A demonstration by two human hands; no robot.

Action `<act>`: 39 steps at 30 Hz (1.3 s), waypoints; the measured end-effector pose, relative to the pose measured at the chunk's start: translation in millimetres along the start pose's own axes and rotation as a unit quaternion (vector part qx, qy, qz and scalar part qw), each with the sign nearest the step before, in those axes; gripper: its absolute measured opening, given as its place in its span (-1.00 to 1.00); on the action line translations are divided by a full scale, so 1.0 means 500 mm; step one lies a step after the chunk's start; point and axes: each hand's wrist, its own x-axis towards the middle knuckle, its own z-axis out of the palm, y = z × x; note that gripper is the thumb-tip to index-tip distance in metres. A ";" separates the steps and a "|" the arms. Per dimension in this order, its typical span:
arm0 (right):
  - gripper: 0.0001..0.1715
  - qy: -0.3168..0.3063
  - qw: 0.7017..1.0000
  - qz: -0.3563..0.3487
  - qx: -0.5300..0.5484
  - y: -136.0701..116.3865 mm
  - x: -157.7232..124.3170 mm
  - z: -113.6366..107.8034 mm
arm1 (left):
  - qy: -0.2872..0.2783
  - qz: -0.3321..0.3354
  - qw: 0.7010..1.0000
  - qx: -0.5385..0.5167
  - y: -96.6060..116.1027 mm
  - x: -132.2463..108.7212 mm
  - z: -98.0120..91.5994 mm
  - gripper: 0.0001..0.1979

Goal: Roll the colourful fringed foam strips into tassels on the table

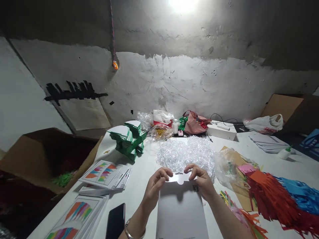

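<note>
A flat white box with a hang-hole tab at its top edge lies in front of me on the table. My left hand pinches the tab's left corner between thumb and fingers. At the right corner of the same tab, my right hand grips with its fingers curled. A small dark label sits near the box's upper right. Just beyond both hands spreads a heap of clear, shiny plastic strands.
Printed boxes with colourful tassel pictures are stacked at left, near a black phone. Green paper bundles stand behind them. Red tissue tassels and blue ones lie right. An open cardboard carton is beside the table. A glue bottle stands farther right.
</note>
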 end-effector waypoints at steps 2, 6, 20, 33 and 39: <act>-0.83 -0.019 0.998 -0.042 -0.053 -0.012 -0.002 -0.007 | 0.018 -0.002 0.998 0.053 0.004 -0.003 0.005 -0.83; -0.87 -0.141 0.972 -0.081 -0.171 -0.055 -0.002 -0.028 | 0.009 -0.028 0.995 0.093 0.003 -0.009 0.006 -0.75; -0.56 -0.322 0.810 -0.065 -0.485 -0.154 0.061 0.014 | -0.062 -0.024 0.987 0.147 0.032 -0.006 0.019 -0.72; -0.56 -0.386 0.778 -0.079 -0.489 -0.146 0.084 0.011 | -0.064 -0.008 0.989 0.135 0.033 -0.004 0.022 -0.75; -0.73 -0.381 0.786 -0.078 -0.481 -0.149 0.085 0.011 | -0.085 -0.001 0.984 0.155 0.031 0.002 0.019 -0.78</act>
